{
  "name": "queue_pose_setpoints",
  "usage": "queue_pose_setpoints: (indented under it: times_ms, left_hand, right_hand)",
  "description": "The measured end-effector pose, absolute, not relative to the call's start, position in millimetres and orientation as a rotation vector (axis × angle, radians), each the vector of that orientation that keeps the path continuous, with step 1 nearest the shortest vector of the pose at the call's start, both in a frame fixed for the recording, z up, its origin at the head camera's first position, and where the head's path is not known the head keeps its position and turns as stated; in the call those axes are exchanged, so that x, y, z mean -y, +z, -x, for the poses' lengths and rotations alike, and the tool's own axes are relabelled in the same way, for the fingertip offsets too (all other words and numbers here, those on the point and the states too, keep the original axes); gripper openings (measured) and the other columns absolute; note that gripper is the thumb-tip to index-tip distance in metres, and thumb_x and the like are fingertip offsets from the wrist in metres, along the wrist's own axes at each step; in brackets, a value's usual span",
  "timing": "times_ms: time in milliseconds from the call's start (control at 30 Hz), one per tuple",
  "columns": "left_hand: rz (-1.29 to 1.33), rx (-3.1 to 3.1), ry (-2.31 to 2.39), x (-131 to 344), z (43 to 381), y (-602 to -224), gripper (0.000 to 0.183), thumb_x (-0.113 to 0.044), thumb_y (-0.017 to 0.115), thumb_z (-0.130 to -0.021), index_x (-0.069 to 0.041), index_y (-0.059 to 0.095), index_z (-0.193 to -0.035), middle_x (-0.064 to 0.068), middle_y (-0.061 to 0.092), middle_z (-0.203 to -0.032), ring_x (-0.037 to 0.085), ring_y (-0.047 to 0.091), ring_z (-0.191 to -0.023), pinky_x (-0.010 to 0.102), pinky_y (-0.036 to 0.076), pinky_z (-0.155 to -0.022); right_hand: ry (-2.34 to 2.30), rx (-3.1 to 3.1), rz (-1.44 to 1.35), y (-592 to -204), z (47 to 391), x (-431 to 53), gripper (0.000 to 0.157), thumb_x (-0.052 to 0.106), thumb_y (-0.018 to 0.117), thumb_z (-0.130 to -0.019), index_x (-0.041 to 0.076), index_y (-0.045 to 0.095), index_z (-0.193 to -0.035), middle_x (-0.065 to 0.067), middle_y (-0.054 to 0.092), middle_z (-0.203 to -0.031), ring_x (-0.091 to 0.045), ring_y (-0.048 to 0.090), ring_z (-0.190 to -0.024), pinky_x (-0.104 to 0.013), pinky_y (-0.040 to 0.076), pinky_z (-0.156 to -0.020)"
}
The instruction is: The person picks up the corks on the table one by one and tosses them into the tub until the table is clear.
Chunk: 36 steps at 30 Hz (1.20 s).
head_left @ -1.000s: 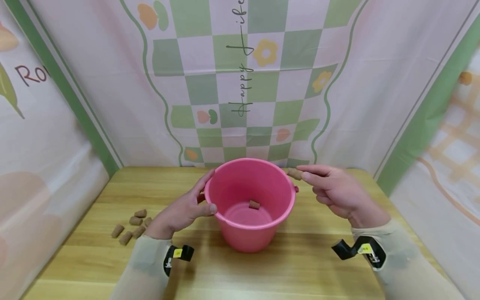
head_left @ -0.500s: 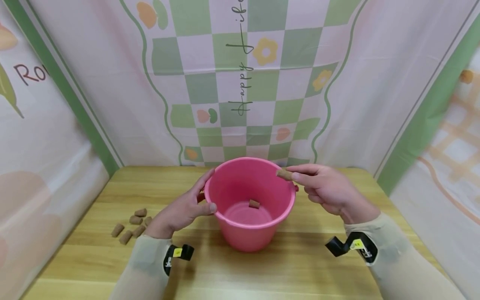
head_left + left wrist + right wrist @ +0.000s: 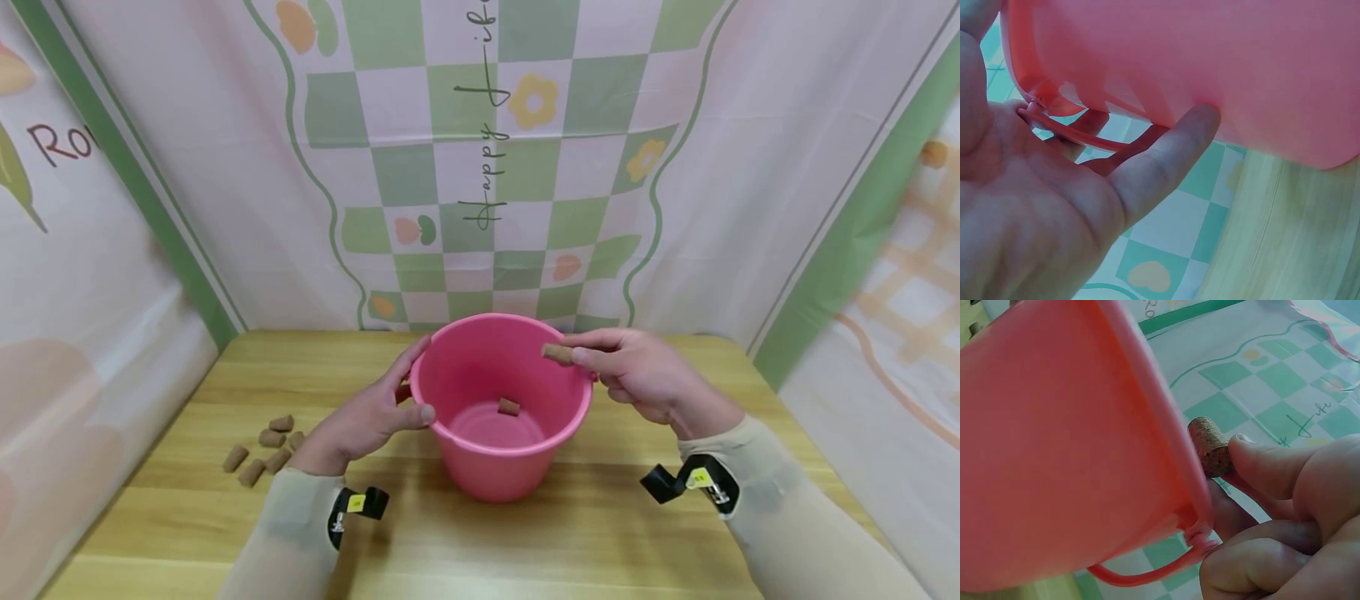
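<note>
A pink bucket (image 3: 498, 475) stands upright on the wooden table, with one brown cork (image 3: 508, 407) lying inside on its bottom. My left hand (image 3: 367, 421) holds the bucket's left side, thumb at the rim and fingers spread along the outer wall; in the left wrist view, the fingers (image 3: 1166, 162) touch the wall beside the pink handle (image 3: 1079, 132). Between thumb and index finger, my right hand (image 3: 648, 375) pinches another cork (image 3: 557, 354) just inside the right rim. The right wrist view has this held cork (image 3: 1210, 447) beyond the bucket's rim (image 3: 1169, 412).
Several loose corks (image 3: 272, 438) lie on the table left of the bucket, near my left wrist. A printed checkered cloth (image 3: 465, 175) hangs behind the table (image 3: 600, 533), and more printed cloth hangs at both sides.
My right hand has moved left with its cork, from outside the bucket's right rim to over the opening. My left hand and the bucket have stayed in place.
</note>
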<state>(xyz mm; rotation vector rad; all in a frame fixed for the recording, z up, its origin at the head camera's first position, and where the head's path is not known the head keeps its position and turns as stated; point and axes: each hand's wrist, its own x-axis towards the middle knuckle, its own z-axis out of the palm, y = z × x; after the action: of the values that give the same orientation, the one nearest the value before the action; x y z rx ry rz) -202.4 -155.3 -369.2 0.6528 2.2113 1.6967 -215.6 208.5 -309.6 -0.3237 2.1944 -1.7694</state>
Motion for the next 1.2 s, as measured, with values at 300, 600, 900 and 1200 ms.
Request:
queue_pose_setpoints:
  times_ms: [300,600,900,1200]
  left_hand:
    - [-0.666,-2.198,1.707,155.2,202.1,-369.0,0.095,-0.041,0.078,-0.086,-0.043,0.015,-0.158,-0.004,0.030,-0.155,0.033,0.041,-0.133,0.043,0.052,-0.090]
    - [-0.714,-2.169,1.727,156.0,203.4,-370.7,0.096,-0.043,0.077,-0.087,-0.040,0.015,-0.159,0.000,0.029,-0.157,0.037,0.039,-0.133,0.043,0.052,-0.090]
    - [-0.690,-2.170,1.719,155.3,202.5,-369.1,0.094,-0.041,0.078,-0.087,-0.042,0.016,-0.158,-0.002,0.029,-0.156,0.036,0.039,-0.133,0.043,0.053,-0.090]
    - [-0.696,-2.175,1.719,154.9,203.3,-369.7,0.094,-0.041,0.078,-0.087,-0.042,0.016,-0.158,-0.001,0.031,-0.155,0.036,0.040,-0.132,0.043,0.053,-0.089]
  right_hand:
    - [-1.747,-2.211,0.319,-311.1,218.5,-208.3,0.042,0.025,0.070,-0.095,0.007,0.064,-0.133,-0.003,0.069,-0.122,-0.009,0.030,-0.046,-0.020,0.026,-0.043]
    - [-1.715,-2.230,0.296,-308.0,217.1,-206.5,0.046,0.026,0.067,-0.098,0.003,0.060,-0.137,-0.013,0.069,-0.118,-0.009,0.038,-0.050,-0.020,0.029,-0.044]
    - [-1.706,-2.236,0.294,-305.3,214.5,-206.6,0.049,0.025,0.067,-0.097,0.001,0.058,-0.138,-0.019,0.069,-0.113,-0.008,0.041,-0.051,-0.019,0.030,-0.044]
    - [-1.695,-2.224,0.316,-309.5,217.1,-210.3,0.050,0.027,0.068,-0.097,0.006,0.057,-0.141,-0.019,0.065,-0.125,-0.010,0.037,-0.049,-0.020,0.030,-0.045]
